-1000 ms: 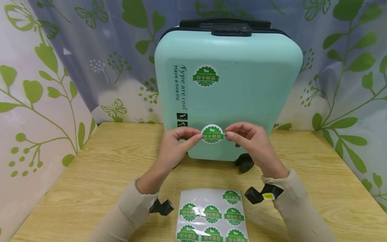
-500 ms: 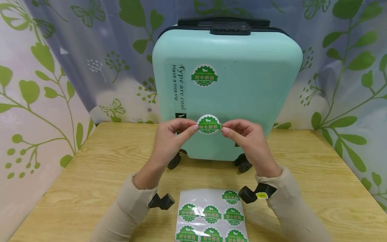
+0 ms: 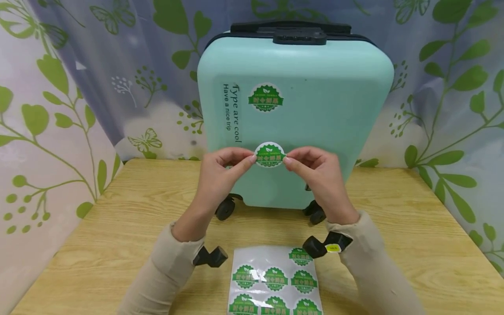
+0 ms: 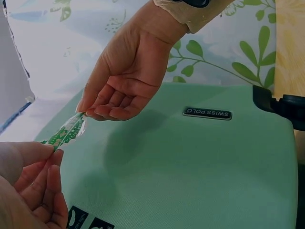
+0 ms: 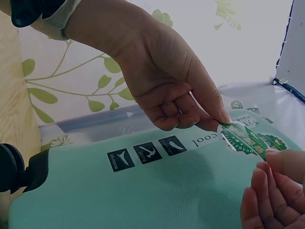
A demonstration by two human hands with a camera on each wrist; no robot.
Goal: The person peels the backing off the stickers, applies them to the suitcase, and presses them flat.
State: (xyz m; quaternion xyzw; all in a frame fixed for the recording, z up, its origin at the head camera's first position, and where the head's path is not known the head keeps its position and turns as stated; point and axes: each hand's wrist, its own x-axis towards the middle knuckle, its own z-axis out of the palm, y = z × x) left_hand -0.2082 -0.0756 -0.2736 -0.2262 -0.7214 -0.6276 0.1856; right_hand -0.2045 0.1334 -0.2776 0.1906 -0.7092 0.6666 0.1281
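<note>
A round green-and-white sticker [image 3: 269, 155] is stretched between both hands in front of the mint-green suitcase [image 3: 327, 109]. My left hand [image 3: 220, 175] pinches its left edge between thumb and forefinger, and my right hand [image 3: 320, 177] pinches the right edge the same way. In the left wrist view the sticker [image 4: 66, 132] appears nearly edge-on, apart from the suitcase shell [image 4: 190, 167]. A matching sticker [image 3: 265, 97] is stuck higher up on the suitcase, beside the printed lettering. The right wrist view shows the held sticker [image 5: 245, 138] overlapping that one.
On the wooden table [image 3: 118, 218] near the front lies a sticker sheet [image 3: 261, 253] with several green stickers and bare backing at its upper left. Black wheels [image 3: 225, 209] support the upright suitcase. A leaf-patterned curtain [image 3: 157, 109] hangs behind.
Both hands have moved up and slightly left with the sticker, bringing it higher across the suitcase front. The head view has shifted slightly. The sticker sheet stays in place.
</note>
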